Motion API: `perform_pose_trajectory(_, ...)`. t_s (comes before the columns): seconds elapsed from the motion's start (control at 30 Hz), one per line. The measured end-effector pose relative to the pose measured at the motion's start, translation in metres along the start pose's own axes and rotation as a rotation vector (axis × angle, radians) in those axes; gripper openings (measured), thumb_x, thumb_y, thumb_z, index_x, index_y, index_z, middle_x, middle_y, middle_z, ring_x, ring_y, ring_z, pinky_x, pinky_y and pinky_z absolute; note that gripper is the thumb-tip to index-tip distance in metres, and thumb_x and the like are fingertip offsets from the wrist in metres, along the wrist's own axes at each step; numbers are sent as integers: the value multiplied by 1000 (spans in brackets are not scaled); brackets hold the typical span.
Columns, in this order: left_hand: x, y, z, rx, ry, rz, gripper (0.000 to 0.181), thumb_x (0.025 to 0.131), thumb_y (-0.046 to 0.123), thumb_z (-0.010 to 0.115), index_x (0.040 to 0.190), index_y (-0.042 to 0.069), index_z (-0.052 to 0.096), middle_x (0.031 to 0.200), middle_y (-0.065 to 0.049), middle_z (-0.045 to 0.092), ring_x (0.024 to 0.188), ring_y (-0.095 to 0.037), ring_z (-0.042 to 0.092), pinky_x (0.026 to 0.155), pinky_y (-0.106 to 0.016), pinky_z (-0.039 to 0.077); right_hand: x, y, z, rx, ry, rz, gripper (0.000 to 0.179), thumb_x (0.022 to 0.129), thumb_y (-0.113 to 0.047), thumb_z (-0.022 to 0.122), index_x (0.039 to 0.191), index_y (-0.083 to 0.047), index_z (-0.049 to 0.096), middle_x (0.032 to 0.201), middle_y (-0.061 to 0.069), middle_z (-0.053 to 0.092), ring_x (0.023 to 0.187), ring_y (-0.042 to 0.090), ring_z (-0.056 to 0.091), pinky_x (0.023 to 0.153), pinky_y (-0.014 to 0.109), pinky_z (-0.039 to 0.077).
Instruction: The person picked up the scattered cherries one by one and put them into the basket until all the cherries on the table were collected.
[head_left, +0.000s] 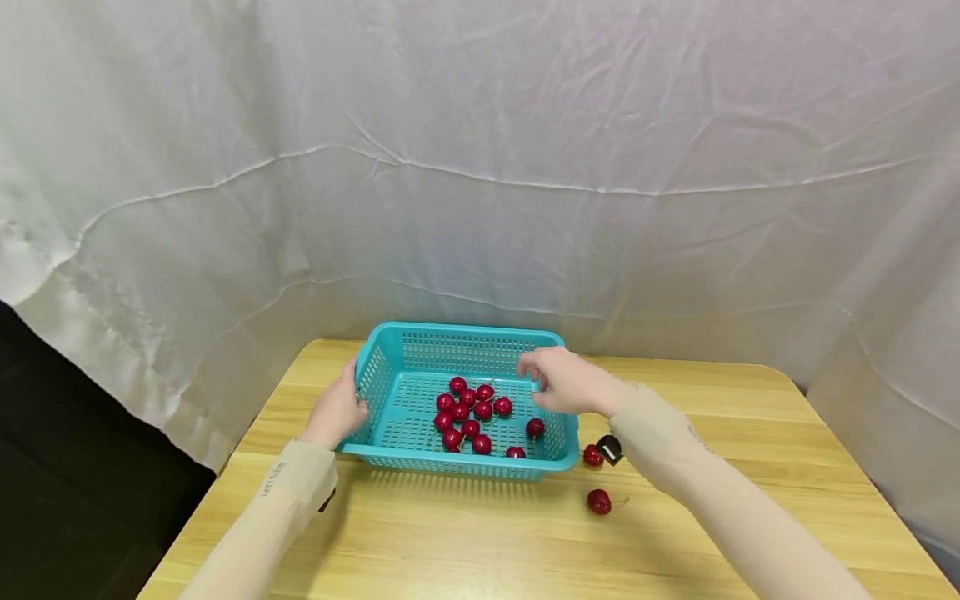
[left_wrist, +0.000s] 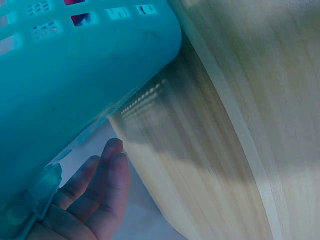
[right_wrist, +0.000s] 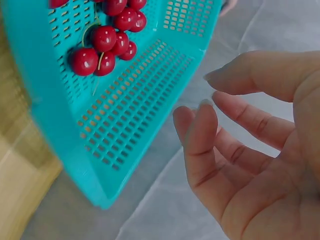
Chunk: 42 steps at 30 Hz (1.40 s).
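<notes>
A turquoise plastic basket (head_left: 457, 461) with slotted walls stands toward the back of the table, several red cherries (head_left: 460, 411) lying in it. My left hand (head_left: 335, 412) grips its left end, thumb over the rim and fingers (left_wrist: 114, 187) along the outside. Over the basket's right end hovers my right hand (head_left: 566, 381). Its fingers (right_wrist: 200, 155) are loosely bent toward the thumb, with nothing between them. Two more cherries lie on the table right of the basket: one cherry (head_left: 592, 455) near its corner, and a stemmed cherry (head_left: 599, 502) closer to the front.
The light wooden table (head_left: 465, 542) has rounded back corners. A grey-white curtain (head_left: 480, 167) hangs right behind it. Something black (head_left: 82, 467) fills the lower left beside the table. A small black and white item (head_left: 610, 449) shows at the right wrist.
</notes>
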<state>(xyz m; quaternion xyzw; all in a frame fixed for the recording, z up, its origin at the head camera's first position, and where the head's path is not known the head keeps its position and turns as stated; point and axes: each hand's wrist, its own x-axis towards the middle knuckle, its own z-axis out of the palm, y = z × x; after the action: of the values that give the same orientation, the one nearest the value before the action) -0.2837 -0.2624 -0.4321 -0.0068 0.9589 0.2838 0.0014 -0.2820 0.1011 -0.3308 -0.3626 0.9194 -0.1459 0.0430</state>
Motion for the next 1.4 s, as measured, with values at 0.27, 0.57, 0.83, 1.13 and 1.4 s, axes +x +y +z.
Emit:
perform_pose_trajectory(0.27, 0, -2, 1, 14, -2, -1, 85, 92, 1, 57, 160, -3, 5, 146, -35, 47, 129, -51, 53, 107, -63, 46, -38, 16, 2, 59, 90, -15, 26, 84, 3, 64, 109, -2, 65, 107, 12, 70, 78, 13, 65, 69, 24, 56)
perform_pose_trajectory(0.57, -1, 0, -1, 0, -5, -5, 85, 92, 0, 56, 160, -2, 5, 148, -36, 46, 131, -52, 52, 108, -64, 44, -87, 32, 13, 111, 184, 24, 22, 83, 5, 64, 102, -4, 65, 100, 8, 68, 82, 13, 63, 62, 18, 55)
perform_pose_trajectory(0.83, 0, 0, 0, 3, -6, -8, 84, 92, 1, 56, 160, -2, 6, 147, -36, 46, 130, -51, 53, 107, -64, 45, -120, 43, 30, 79, 230, 51, 23, 83, 3, 67, 102, -8, 65, 98, 3, 65, 80, 7, 61, 59, 17, 53)
perform_pose_trajectory(1.13, 0, 0, 0, 1, -6, -12, 84, 92, 1, 56, 160, -2, 6, 148, -35, 45, 131, -52, 52, 108, -64, 44, -139, 50, 53, 86, 220, 11, 38, 80, 6, 67, 117, -3, 61, 100, 4, 64, 81, 13, 63, 57, 19, 54)
perform_pose_trajectory(1.4, 1, -1, 1, -1, -5, -8, 85, 92, 0, 56, 160, -2, 5, 149, -35, 44, 132, -51, 51, 109, -64, 43, -146, 46, 72, 95, 138, -51, 45, 78, 6, 67, 122, -2, 61, 109, 12, 66, 83, 20, 64, 60, 21, 54)
